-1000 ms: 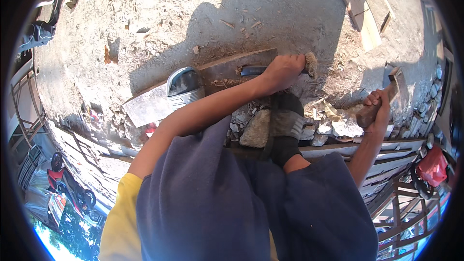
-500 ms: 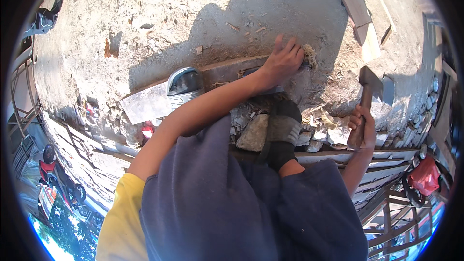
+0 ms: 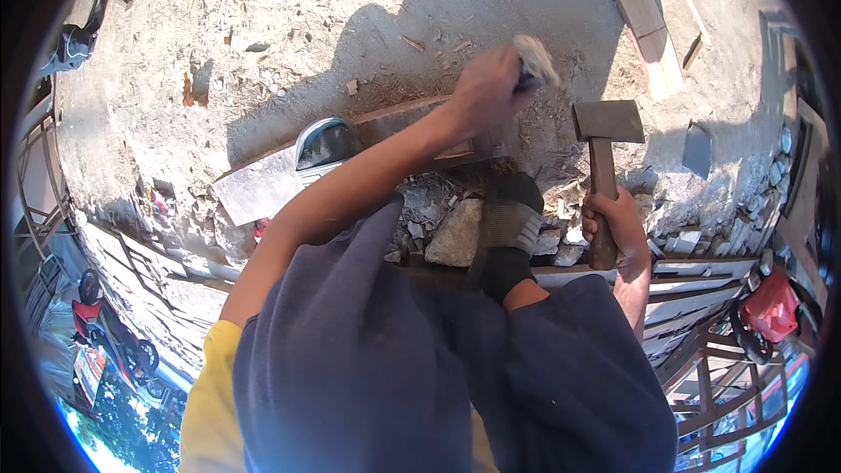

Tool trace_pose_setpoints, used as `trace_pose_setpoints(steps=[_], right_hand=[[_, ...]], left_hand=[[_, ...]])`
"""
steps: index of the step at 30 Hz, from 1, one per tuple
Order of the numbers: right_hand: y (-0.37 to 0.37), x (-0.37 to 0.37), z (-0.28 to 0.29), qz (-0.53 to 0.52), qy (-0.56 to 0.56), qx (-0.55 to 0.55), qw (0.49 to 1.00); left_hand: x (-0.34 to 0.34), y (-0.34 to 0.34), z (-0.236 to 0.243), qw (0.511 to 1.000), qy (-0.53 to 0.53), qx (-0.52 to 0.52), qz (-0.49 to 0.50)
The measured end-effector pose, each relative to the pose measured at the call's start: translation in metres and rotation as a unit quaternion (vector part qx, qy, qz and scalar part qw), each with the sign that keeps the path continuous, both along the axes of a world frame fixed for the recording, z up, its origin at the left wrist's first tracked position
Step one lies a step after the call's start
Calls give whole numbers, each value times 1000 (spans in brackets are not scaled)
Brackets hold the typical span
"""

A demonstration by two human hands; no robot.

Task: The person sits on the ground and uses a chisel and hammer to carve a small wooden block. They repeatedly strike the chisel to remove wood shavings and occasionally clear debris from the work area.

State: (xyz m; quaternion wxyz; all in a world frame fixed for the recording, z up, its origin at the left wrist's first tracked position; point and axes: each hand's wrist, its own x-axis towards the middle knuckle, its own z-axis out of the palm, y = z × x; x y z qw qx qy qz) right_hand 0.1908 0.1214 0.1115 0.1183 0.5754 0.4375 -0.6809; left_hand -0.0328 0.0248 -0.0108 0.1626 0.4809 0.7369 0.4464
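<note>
Well to the left of the pale rock (image 3: 455, 236), a red motorbike (image 3: 114, 324) stands at the edge of the view. Nearer to the rock, on its left and running out beyond it, a long flat board (image 3: 254, 190) lies on the ground, with a dark, pale-rimmed shoe (image 3: 324, 145) over it. The left hand (image 3: 489, 86) is beyond the rock and slightly to its right, its fingers closed around a frayed-ended object (image 3: 536, 61); this is blurred, but a dark part and a pale, fibrous end show. Just right of the rock is a foot in a dark covering (image 3: 513, 210). Further right of it, the right hand (image 3: 620, 226) wraps firmly around the lower handle of an axe-like tool (image 3: 603, 165), whose broad metal head points away from the person. Beyond the rock and well to its right lie a wooden plank (image 3: 644, 26) and a grey slab (image 3: 697, 151); a red bag (image 3: 771, 307) is rightmost.
</note>
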Motion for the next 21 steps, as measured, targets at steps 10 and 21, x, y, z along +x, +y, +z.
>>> trace_pose_setpoints(steps=[10, 21], right_hand=[[-11, 33, -82, -100, 8, -83, 992], [-18, 48, -91, -153, 62, -108, 980]], left_hand=[[-143, -101, 116, 937, -170, -239, 192], [-50, -111, 39, 907, 70, -372, -185]])
